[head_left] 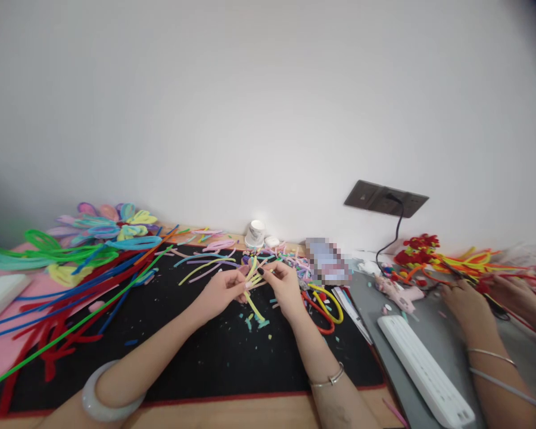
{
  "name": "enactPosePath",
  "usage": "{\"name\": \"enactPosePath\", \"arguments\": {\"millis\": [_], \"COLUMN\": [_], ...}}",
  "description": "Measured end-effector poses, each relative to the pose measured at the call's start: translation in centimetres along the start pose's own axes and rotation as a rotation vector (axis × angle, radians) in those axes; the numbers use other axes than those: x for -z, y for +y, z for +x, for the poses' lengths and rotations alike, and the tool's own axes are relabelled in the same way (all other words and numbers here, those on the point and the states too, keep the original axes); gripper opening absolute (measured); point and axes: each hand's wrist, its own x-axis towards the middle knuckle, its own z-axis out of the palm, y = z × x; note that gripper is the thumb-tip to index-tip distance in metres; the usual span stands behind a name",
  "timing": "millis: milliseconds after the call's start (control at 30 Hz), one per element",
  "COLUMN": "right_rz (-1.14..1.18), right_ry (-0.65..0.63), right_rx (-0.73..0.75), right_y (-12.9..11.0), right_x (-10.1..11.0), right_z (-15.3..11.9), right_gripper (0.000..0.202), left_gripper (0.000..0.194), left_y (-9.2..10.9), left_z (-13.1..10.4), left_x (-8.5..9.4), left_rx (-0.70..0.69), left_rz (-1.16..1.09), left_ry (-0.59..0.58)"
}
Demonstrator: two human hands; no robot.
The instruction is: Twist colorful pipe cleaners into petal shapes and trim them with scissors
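Over the black mat (192, 357), my left hand (223, 292) pinches a small bunch of pale yellow pipe cleaners (254, 307) between thumb and fingers. My right hand (286, 290) is closed on the other side of the same bunch, its dark-nailed thumb and finger near the upper strands. One yellow end hangs down below the fingers, and other strands fan out between the hands. The fingers partly hide where the strands meet. Loose yellow, blue and lilac pipe cleaners (205, 262) lie just left of and behind my hands.
Pipe-cleaner flowers (111, 223) and long blue, red and green stems fill the left. A white cup (255, 232) and a phone (327, 260) stand behind. Right are a pink glue gun (401, 294), a white power strip (424, 369) and another person's hands (469, 307).
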Motion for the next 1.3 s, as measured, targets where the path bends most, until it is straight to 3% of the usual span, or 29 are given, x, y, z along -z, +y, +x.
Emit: {"name": "enactPosePath", "arguments": {"millis": [333,500,600,700,767,833,1000,1167,1300], "right_rz": [0.115,0.227,0.189,0.041,-0.002,0.017,0.193,0.324,0.298], "right_ry": [0.129,0.156,-0.007,-0.23,-0.238,-0.165,-0.07,-0.081,-0.12], "right_rx": [-0.068,-0.103,-0.173,-0.224,-0.219,-0.199,-0.196,-0.268,-0.262], "right_y": [1.8,1.1,0.5,0.4,0.4,0.4,0.4,0.5,0.4], "right_x": [0.7,0.9,0.5,-0.1,-0.4,-0.4,-0.3,-0.2,0.1], "right_z": [0.4,0.5,0.2,-0.3,-0.4,-0.4,-0.2,-0.2,-0.1], "right_gripper": [0.027,0.033,0.031,0.023,0.017,0.016,0.02,0.023,0.021], "left_gripper": [0.023,0.023,0.026,0.03,0.031,0.031,0.026,0.026,0.026], "left_y": [-0.3,-0.2,-0.3,-0.3,-0.3,-0.3,-0.4,-0.2,-0.3], "left_z": [-0.1,0.1,0.2,0.2,0.2,0.2,0.2,0.0,0.0], "left_x": [-0.1,0.3,0.6,0.6,0.6,0.6,0.5,0.3,0.3], "left_rx": [-0.029,-0.018,0.021,0.023,0.017,0.028,0.047,0.047,0.039], "left_rz": [-0.042,-0.088,-0.176,-0.226,-0.228,-0.217,-0.181,-0.149,-0.053], "left_ry": [-0.071,0.111,0.24,0.278,0.275,0.258,0.181,0.121,0.04]}}
